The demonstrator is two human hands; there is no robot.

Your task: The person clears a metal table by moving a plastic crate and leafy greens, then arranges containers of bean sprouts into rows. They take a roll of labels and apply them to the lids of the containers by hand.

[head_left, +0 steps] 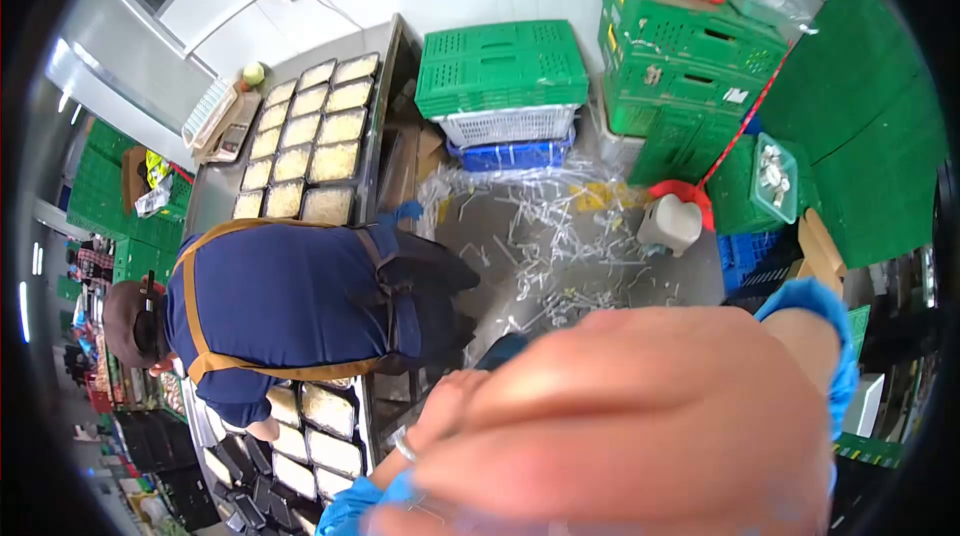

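Blur hides how open the hand [640, 426] is, raised near the lens above filled trays [325, 431].

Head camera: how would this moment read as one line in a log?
hand: bare, close to lens, blurred, grip unclear | blue glove: behind it | co-worker: bent over table | trays of food: in rows | green crates: stacked

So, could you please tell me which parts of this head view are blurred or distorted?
In the head view, a hand fills the lower right, too close and out of focus; fisheye bends the green crates and wall, dark vignette rings the corners; the food trays and co-worker stay sharp.
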